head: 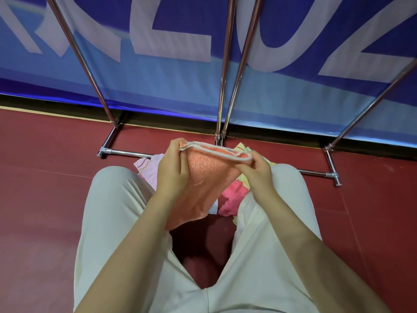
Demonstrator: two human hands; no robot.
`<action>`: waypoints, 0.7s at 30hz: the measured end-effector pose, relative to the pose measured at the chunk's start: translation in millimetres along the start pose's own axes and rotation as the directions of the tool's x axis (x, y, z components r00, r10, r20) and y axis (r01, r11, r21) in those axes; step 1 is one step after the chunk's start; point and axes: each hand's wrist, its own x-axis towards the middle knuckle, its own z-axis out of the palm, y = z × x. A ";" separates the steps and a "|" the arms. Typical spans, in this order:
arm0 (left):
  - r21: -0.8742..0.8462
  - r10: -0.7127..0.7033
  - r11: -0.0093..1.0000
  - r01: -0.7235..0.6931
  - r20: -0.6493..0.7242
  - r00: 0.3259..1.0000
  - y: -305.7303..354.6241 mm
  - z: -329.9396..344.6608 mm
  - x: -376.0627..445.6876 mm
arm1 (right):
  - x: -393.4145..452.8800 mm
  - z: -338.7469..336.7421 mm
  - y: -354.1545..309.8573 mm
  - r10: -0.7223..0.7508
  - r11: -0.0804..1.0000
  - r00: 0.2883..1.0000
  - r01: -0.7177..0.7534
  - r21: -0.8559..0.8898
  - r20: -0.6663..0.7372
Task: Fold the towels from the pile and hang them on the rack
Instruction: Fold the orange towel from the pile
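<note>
Nearest us are our own legs in pale trousers (117, 222), knees spread apart over the red floor (45, 199), with both bare forearms reaching forward between them. We hold an orange towel (203, 177) up in front of us above the gap between our knees. Our left hand (173, 163) grips its top left corner, fingers curled round the white-trimmed edge, and our right hand (257, 168) pinches the top right corner, so the upper edge runs between the two hands while the rest of the cloth hangs down, narrowing toward our left thigh. Beneath and behind the towel lies the pile (232, 199) on the floor between our knees: pink cloth, a paler striped piece at the left, and a yellowish one at the right. Beyond it stands the rack (223, 91), shiny metal poles rising from floor bars that run left and right of the pile. Behind the rack hangs a blue banner (180, 82) with large white letters.
</note>
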 end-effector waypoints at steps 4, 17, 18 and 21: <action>0.073 -0.043 0.996 0.044 -0.018 0.999 0.2 1.6 -3.0 | -5.0 -0.1 -4.8 0.001 0.988 1.000 -0.005 0.157 0.025; -0.276 -0.383 0.889 0.364 -0.014 0.924 1.1 18.8 -0.2 | -10.3 6.4 -2.6 -0.107 0.991 0.992 0.100 -0.087 -0.074; -0.264 -0.378 0.897 0.355 -0.041 0.925 2.0 18.8 0.4 | -9.8 7.8 -0.9 -0.130 0.982 0.989 0.118 -0.149 -0.073; -0.267 -0.383 0.897 0.351 -0.077 0.920 4.5 16.1 3.5 | -11.1 10.8 1.9 -0.197 0.934 0.979 0.172 -0.314 -0.049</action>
